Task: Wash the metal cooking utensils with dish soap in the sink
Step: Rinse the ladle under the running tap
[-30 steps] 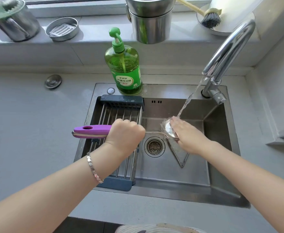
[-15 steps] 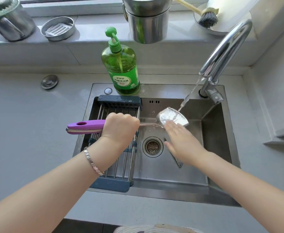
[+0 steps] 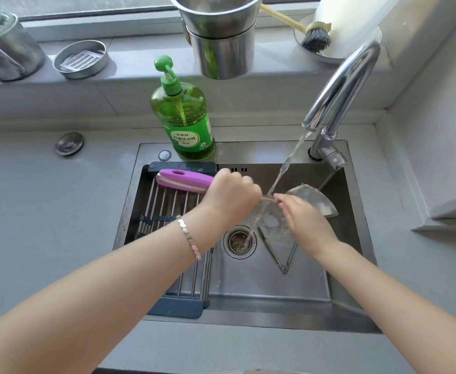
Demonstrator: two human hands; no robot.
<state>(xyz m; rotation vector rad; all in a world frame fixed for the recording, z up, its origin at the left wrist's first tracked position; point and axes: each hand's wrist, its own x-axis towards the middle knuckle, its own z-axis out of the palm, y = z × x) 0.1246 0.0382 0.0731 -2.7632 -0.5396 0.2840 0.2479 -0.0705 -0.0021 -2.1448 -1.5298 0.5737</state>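
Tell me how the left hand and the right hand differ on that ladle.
The left hand wraps the purple handle in a full fist; the right hand only pinches the thin metal stem. The left wrist wears a bracelet; the right wrist is bare. The left hand is beside the rack; the right hand is nearer the tap. Both hold the same ladle in the water stream.

Stacked steel pots (image 3: 221, 36), 12 o'clock: tops cut by upper edge. Steel mug (image 3: 8, 55), 10 o'clock: cut at left edge. Purple-handled metal ladle (image 3: 183, 180): handle's front hidden in left hand (image 3: 229, 195); bowl blurred.
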